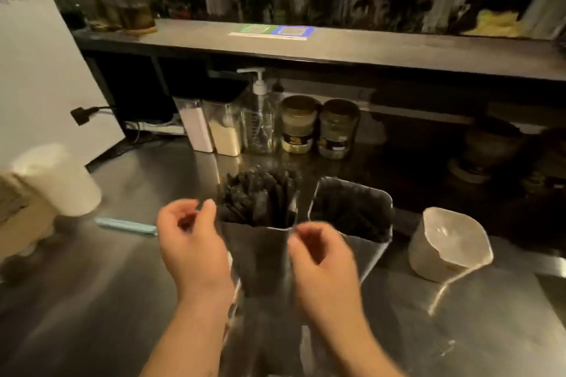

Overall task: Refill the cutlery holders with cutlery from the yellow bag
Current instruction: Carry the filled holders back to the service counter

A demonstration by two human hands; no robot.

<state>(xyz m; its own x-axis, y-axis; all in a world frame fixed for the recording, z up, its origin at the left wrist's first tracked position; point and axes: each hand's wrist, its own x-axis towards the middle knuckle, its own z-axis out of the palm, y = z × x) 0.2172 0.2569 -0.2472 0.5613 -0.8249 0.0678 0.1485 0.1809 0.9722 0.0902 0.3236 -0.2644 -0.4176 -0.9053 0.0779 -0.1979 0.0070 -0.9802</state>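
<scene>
Two clear cutlery holders stand side by side on the steel counter. The left holder [257, 254] is packed with black cutlery [260, 193] that sticks up above its rim. The right holder [370, 251] has black cutlery [352, 211] lying lower inside. My left hand [190, 242] hovers at the left holder's near-left corner, fingers loosely curled and apart, with nothing in them. My right hand [321, 260] is at its near-right corner, fingertips close to the rim and also empty. A crumpled yellow thing [496, 24], perhaps the bag, lies on the raised shelf at the far right.
A white plastic tub [450, 245] stands right of the holders. A white cup [58, 180] and a blue-green wrapped straw [125, 225] are on the left. A pump bottle [260, 113], jars [298, 124] and clear containers [211, 128] line the back under the dark shelf [337, 46].
</scene>
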